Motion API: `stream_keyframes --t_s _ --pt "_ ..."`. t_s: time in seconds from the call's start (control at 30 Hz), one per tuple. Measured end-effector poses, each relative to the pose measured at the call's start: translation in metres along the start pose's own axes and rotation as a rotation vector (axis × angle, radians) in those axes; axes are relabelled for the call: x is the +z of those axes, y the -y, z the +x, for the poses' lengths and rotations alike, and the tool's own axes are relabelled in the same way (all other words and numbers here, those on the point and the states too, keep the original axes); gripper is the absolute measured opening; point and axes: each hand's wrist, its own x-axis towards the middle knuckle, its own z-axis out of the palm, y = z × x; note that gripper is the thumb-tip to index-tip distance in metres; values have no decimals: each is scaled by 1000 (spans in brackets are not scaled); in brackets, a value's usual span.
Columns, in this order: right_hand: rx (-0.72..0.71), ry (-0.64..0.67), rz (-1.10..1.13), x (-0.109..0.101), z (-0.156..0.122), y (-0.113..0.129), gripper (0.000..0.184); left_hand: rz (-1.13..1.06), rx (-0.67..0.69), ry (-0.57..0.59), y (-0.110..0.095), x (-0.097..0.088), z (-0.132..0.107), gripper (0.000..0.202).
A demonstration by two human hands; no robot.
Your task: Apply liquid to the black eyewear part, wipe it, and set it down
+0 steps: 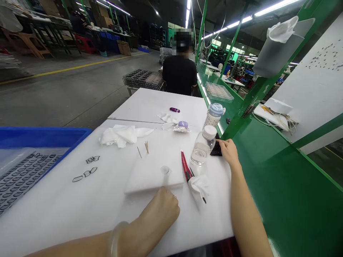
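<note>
My left hand is a closed fist on the white table, against the near edge of a white foam block. Its fingertips are turned away, so whatever they hold, if anything, is hidden. On the block sit a small clear round dish and several thin wooden sticks. My right hand reaches to the table's right edge, a finger extended onto a dark phone. Just left of it stands a clear bottle of liquid. A red pen-like tool lies beside a crumpled tissue.
At left, a blue tray holds sheets of dark-outlined pieces; several loose frames lie nearby. Crumpled white paper, a purple item and a blue-lidded cup are farther back. A person sits ahead; a green post rises right.
</note>
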Motion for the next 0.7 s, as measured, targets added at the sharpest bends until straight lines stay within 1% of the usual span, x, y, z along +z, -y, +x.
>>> stream_keyframes --t_s 0.1,0.2,0.27,0.33,0.43,0.57,0.7 --pt "4 -27 8 1 0 -1 43 12 8 -20 0 3 1 35" --pt "1 -34 20 2 0 -2 39 17 7 -13 0 3 1 34" --pt "-12 -83 45 0 0 -1 42 14 3 -21 0 2 1 35" --pt "-29 -156 85 -2 0 1 49 10 -1 -18 0 -1 1 35" --pt "-49 -196 145 -5 0 1 56 -2 -1 26 1 -7 1 34" --pt "-57 -177 197 0 1 -3 54 -36 8 92 3 -19 1 29" --pt "-30 -180 215 6 4 -9 51 -53 2 157 3 -27 1 23"
